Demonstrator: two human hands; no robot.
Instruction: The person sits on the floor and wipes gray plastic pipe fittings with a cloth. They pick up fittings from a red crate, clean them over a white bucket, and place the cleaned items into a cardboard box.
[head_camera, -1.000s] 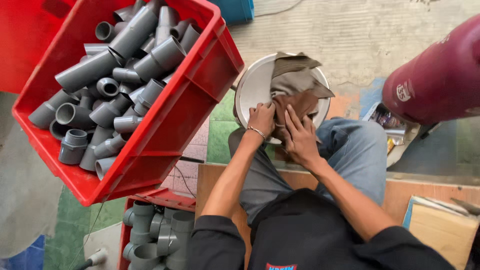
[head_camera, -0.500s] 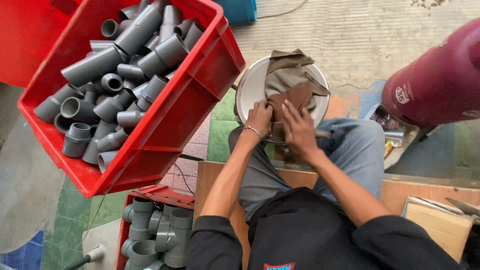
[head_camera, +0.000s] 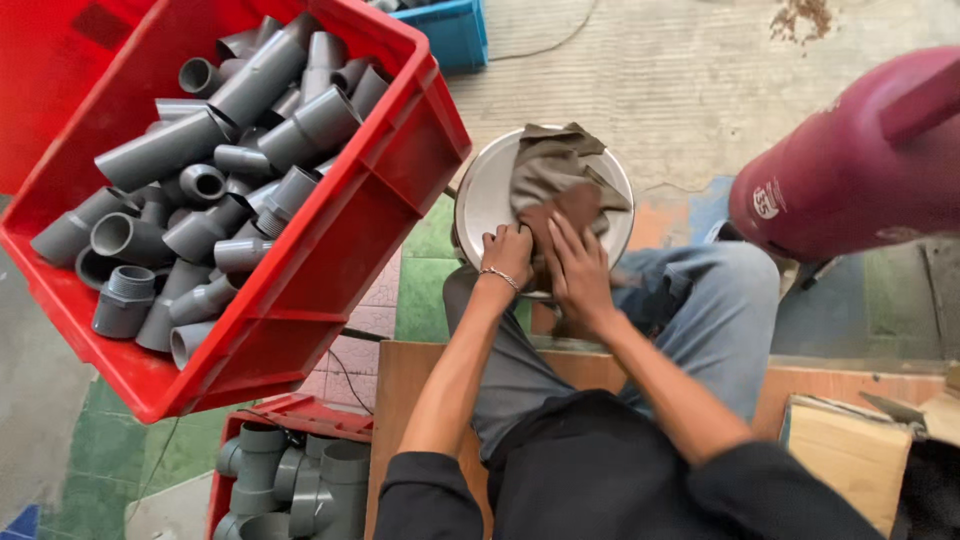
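Pressing my right hand (head_camera: 578, 268) flat and open on the brown cloth (head_camera: 562, 190) in the metal bowl (head_camera: 482, 200) at frame centre; my left hand (head_camera: 508, 252) curls closed over the cloth's near edge.

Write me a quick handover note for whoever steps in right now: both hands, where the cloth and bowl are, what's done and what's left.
Left hand: closed on the near edge of the brown cloth, at the bowl's rim.
Right hand: flat, fingers spread, pressing the cloth down.
Metal bowl: on the floor by the knees; the cloth is bunched in it and drapes over its far rim.
Red crate of grey pipe fittings sits to the left, untouched by either hand.
Done: cloth is in the bowl, both hands on it.
Left: cannot tell how far the cloth work has got.
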